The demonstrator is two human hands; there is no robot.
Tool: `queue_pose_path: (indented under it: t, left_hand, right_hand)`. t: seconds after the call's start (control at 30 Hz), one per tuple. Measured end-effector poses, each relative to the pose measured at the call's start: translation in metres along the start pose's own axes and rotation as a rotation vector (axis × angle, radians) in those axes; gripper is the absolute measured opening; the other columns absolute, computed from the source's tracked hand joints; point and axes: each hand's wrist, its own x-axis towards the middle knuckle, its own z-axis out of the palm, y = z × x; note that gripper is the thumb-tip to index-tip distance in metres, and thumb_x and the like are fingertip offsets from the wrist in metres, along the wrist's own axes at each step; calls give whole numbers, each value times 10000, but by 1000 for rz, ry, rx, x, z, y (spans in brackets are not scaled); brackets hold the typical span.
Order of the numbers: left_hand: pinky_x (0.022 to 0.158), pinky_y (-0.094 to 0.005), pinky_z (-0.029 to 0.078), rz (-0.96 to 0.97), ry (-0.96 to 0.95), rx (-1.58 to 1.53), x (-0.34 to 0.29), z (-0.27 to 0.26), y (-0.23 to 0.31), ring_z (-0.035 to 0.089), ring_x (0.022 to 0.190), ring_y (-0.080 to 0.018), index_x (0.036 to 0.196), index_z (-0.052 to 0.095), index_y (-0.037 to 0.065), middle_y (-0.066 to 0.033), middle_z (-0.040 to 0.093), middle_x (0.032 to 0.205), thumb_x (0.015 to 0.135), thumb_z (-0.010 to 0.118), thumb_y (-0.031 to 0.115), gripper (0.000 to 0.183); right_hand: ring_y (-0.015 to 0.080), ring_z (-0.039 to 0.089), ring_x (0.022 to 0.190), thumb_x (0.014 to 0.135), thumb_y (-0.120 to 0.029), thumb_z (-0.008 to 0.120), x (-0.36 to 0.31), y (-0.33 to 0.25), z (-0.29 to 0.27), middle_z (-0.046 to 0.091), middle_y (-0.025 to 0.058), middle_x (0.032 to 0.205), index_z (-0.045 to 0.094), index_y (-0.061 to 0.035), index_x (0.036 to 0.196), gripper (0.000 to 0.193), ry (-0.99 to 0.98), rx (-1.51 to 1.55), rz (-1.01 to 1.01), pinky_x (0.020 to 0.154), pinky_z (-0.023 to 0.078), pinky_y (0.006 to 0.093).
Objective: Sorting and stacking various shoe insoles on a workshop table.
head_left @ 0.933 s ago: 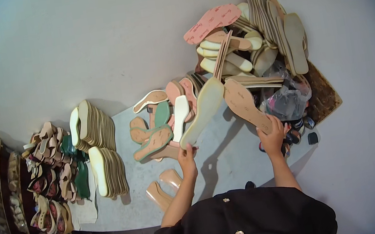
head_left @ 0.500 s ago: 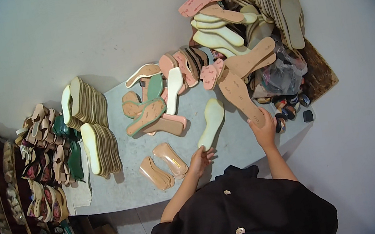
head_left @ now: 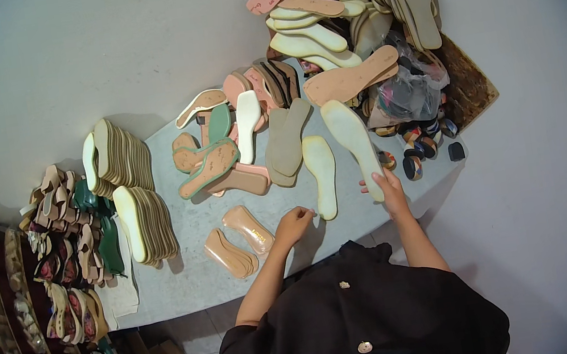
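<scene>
My right hand grips the narrow end of a cream insole, whose wide end points away from me. Another cream insole lies on the table, just left of it. Close to that one's near end is my left hand, its fingers curled together with nothing visible in them; it looks apart from the insole. Two overlapping grey insoles rest further left. Beyond the right-hand insole are tan insoles with small marks. Near my left wrist sit two small piles of glossy tan insole pieces.
Upright rows of insoles stand at the left of the grey table, beside piled sandals. Coloured sole pieces crowd the middle back. A heap of insoles, a plastic bag and small heel-like blocks fill the right.
A cream face now shows on the insole in my right hand, where a tan one showed before. My left hand has let go of the other cream insole. Two grey insoles now lie left of it.
</scene>
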Motion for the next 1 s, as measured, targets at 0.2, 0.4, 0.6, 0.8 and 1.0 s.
queue_pose_path:
  t: [0.2,0.4,0.6,0.8,1.0]
  left_hand:
    - [815,-384,447,100,118,283,12,27,3,554,965,-329,1159,485,-8,-203,543,1072,764,613,371,562]
    - [806,-419,447,89,110,350,20,44,22,532,977,-369,1228,408,32,-193,489,1099,732,654,252,596]
    - [798,-399,450,184,79,239,19,58,11,546,940,-347,1207,448,24,-193,522,1056,732,651,167,535]
    - [759,-360,472,271,73,163,24,55,3,591,830,-295,1175,502,-4,-183,593,967,736,618,76,461]
    - [704,-360,473,260,216,100,36,21,-3,599,759,-259,1130,551,43,-136,598,988,748,601,92,388]
  right_hand:
    - [79,556,775,855,-187,547,-7,39,-8,607,35,877,571,1,1040,265,-44,-177,156,687,428,223]
    - [124,553,796,862,-233,533,0,89,-18,606,61,866,590,18,993,289,48,-496,68,730,426,265]
    - [348,403,1085,829,-337,515,-1,93,-11,551,171,1071,614,-23,950,351,93,-852,15,942,293,407]
    - [320,381,1126,847,-350,493,0,92,2,531,122,1127,595,-41,1005,362,126,-1039,18,955,262,435]
    - [311,332,1173,835,-369,490,2,116,-2,486,136,1202,558,-16,1032,410,75,-1093,-10,961,185,470]
